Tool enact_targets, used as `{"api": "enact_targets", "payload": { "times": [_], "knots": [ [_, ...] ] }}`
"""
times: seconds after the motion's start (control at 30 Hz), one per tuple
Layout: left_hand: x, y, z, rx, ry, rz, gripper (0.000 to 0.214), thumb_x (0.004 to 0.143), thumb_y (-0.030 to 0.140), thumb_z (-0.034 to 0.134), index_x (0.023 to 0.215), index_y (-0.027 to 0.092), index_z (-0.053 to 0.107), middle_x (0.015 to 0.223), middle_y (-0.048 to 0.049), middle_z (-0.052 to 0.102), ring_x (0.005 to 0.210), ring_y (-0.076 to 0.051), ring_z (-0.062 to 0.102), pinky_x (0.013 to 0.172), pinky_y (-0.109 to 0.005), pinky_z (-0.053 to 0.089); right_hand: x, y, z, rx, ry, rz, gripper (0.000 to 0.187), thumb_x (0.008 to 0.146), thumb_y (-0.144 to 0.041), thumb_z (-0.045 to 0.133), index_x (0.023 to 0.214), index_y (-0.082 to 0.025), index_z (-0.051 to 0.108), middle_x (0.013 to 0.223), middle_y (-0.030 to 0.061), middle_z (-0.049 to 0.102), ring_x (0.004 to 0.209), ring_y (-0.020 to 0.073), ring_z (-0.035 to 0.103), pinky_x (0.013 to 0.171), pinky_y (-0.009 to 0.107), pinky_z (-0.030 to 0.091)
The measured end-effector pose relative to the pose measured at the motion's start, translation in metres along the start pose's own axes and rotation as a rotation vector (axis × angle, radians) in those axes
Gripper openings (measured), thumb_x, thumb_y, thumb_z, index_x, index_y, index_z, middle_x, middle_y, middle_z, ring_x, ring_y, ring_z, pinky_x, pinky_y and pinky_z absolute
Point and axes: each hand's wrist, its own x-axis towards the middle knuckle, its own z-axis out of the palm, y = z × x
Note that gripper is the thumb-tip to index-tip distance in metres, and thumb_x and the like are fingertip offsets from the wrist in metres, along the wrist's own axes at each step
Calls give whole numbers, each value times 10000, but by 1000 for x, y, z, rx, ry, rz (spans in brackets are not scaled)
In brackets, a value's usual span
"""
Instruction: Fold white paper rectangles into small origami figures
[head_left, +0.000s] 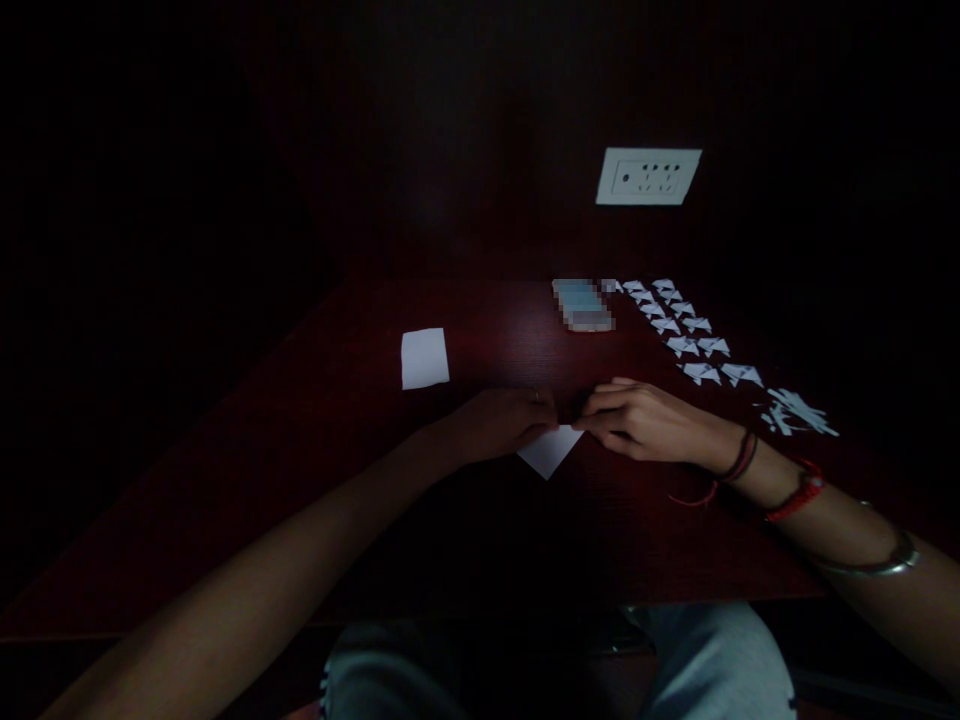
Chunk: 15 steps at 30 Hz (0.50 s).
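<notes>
A small white sheet of paper (pixel 549 455) lies on the dark red table, its lower corner pointing toward me and its far edge between my hands. My left hand (pixel 506 420) is closed at the paper's left side, fingers pressed on it and hiding that part. On the right side, my right hand (pixel 634 418) pinches the paper's far corner with thumb and fingertips. Another white square of paper (pixel 424 358) lies flat beyond my left hand, apart from it.
Several folded paper figures (pixel 681 346) stand in two rows at the right. Nearer me lies a heap of thin paper strips (pixel 796 411). A phone (pixel 583 305) rests toward the back. On the wall is a white socket plate (pixel 649 177). The table's front edge (pixel 480 610) runs above my knees.
</notes>
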Motion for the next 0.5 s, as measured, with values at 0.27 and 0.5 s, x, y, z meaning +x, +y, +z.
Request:
{"api": "enact_targets", "payload": {
  "times": [0.27, 0.5],
  "knots": [
    [-3, -1, -1, -8, 11, 26, 185, 809, 162, 402, 902, 199, 557, 934, 0, 527, 822, -102, 498, 725, -218, 373, -13, 2, -4, 25, -18, 40, 261, 753, -178, 432, 966, -195, 581, 854, 33, 560, 802, 136, 495, 768, 312, 349],
    [-5, 0, -3, -26, -3, 21, 206, 790, 152, 417, 930, 215, 555, 950, 2, 517, 841, -108, 493, 732, -219, 371, -6, 3, -5, 69, 28, 66, 280, 756, -180, 429, 999, -191, 570, 869, 40, 564, 808, 143, 508, 785, 328, 361]
  ]
}}
